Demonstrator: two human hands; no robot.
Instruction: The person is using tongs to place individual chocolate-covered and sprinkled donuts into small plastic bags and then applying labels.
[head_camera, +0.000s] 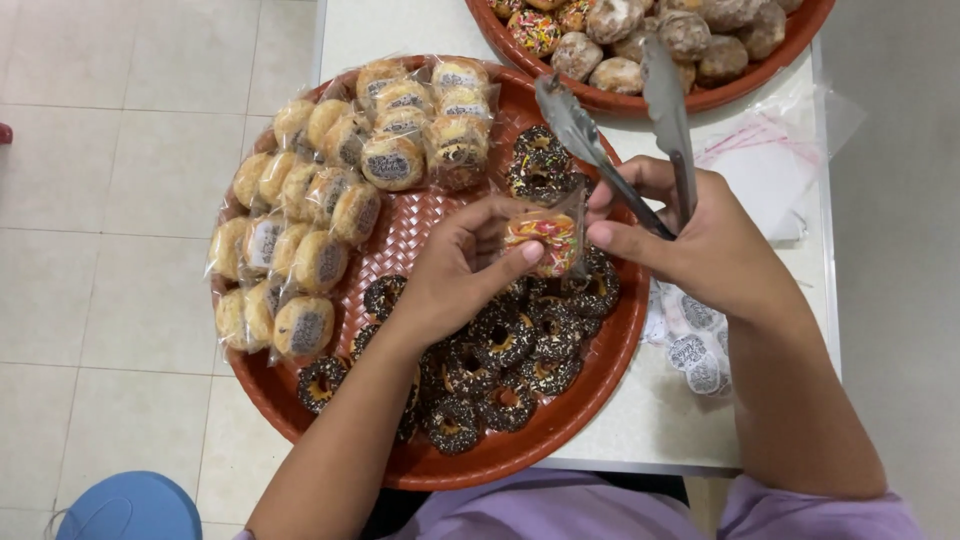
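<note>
over the red woven tray, a sprinkled doughnut in a clear bag sits pinched between left hand fingertips and right hand thumb; right fingers also clasp metal tongs.

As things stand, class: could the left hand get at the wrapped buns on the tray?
Probably yes: the left hand is over the tray, buns just beside it, uncovered. But it holds a bagged sprinkled doughnut.

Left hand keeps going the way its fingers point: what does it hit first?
The sprinkled donut in a clear bag, already pinched by the left hand; just beyond it, probably the right hand's fingertips.
</note>
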